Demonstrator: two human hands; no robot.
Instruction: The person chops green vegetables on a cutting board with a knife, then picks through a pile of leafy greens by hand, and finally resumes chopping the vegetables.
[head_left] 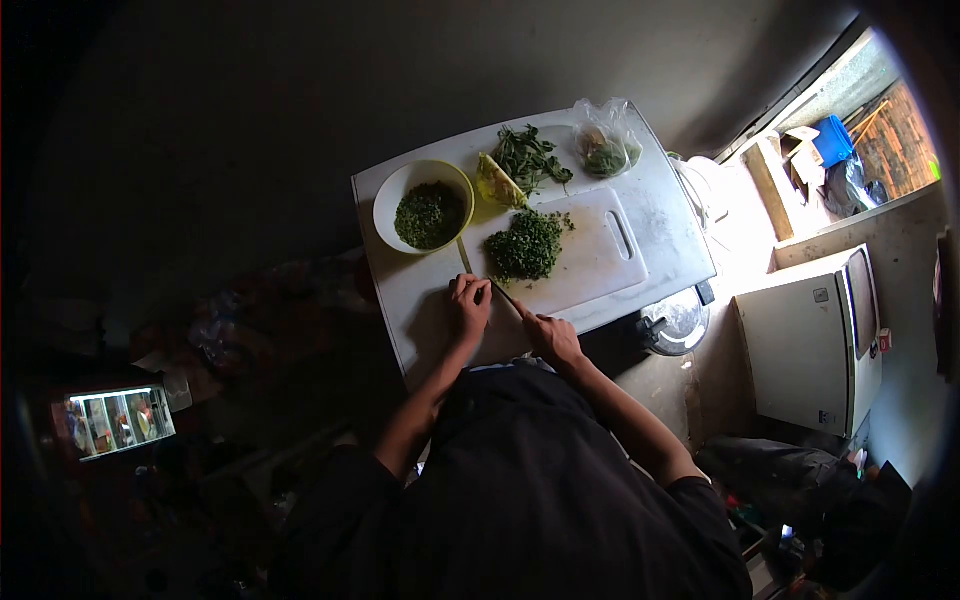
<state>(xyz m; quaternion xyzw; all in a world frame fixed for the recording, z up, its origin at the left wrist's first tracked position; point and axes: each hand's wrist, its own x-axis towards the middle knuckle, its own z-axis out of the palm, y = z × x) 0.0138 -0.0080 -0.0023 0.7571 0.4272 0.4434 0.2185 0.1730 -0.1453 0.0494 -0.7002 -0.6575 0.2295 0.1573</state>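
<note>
My right hand (pixel 550 336) grips the handle of a knife (pixel 505 297) at the near edge of a white cutting board (pixel 595 262). The fingers of my left hand (pixel 468 304) are curled around the tip end of the blade. Just beyond the hands, a pile of chopped greens (pixel 525 247) lies on the board. To its left stands a pale yellow bowl (pixel 392 195) holding more chopped greens (pixel 428 214).
Whole leafy herbs (pixel 528 155), a yellow wedge (pixel 498 183) and a plastic bag of greens (pixel 605 150) lie at the far side of the white tabletop (pixel 672 215). A lidded pot (pixel 675 322) and a white appliance (pixel 810 340) stand to the right. A lit phone screen (pixel 118 420) glows at far left.
</note>
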